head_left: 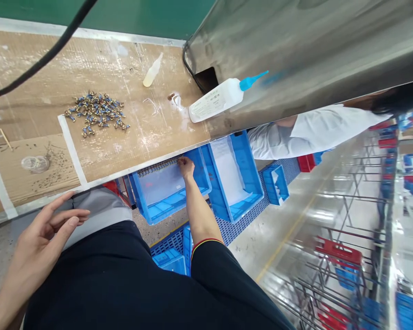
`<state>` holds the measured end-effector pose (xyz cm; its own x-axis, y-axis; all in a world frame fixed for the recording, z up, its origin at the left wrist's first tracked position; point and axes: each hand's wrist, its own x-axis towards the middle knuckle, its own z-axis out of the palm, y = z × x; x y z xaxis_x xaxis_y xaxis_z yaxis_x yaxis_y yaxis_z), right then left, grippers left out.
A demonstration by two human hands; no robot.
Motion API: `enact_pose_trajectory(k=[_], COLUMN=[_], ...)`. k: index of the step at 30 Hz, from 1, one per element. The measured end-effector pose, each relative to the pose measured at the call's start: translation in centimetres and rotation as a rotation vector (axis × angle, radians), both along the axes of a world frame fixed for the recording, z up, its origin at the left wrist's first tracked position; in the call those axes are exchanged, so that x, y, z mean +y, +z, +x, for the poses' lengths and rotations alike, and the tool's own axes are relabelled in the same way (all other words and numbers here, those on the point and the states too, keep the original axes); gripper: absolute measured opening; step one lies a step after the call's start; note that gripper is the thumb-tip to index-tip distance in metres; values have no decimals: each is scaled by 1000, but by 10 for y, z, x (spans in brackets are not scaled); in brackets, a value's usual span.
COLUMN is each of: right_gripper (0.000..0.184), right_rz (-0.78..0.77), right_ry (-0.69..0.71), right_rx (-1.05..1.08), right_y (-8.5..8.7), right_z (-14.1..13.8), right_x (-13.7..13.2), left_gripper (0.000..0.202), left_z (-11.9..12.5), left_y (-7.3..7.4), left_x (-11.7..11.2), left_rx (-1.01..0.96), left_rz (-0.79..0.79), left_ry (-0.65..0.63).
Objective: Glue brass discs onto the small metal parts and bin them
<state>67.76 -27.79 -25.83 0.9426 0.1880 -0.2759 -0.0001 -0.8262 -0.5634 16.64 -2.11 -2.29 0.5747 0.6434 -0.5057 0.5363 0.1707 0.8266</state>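
Observation:
My right hand reaches into a blue crate below the table's front edge. Its fingers are pinched together at the right end of a row of small metal parts, which stand along the crate's far side on a pale sheet. Whatever lies between the fingertips is hidden. Over my lap hovers my left hand, fingers loosely stretched and apart, with nothing in it. A loose pile of small brass-coloured and blue parts lies on the table.
A white bottle with a blue nozzle and a smaller dropper bottle lie on the cardboard-covered table. A clear round container and a thin stick are left. Beside my crate, another blue crate stands near a co-worker's white sleeve.

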Motion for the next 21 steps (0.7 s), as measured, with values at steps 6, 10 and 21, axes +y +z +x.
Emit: enact_pose_trajectory(k=[6, 10, 21], right_gripper=[43, 57, 24], right_rz=[151, 321, 307], right_ry=[-94, -122, 1051], right_rx=[-276, -495, -408], right_y=[46, 96, 197], right_z=[-38, -88, -134], right_x=[6, 34, 230], left_gripper=[70, 75, 70], left_z=[-7, -12, -56], left_y=[-7, -12, -1], left_x=[0, -1, 3], left_rx=[-59, -19, -10], left_rz=[27, -3, 111], left_ry=[-7, 17, 278])
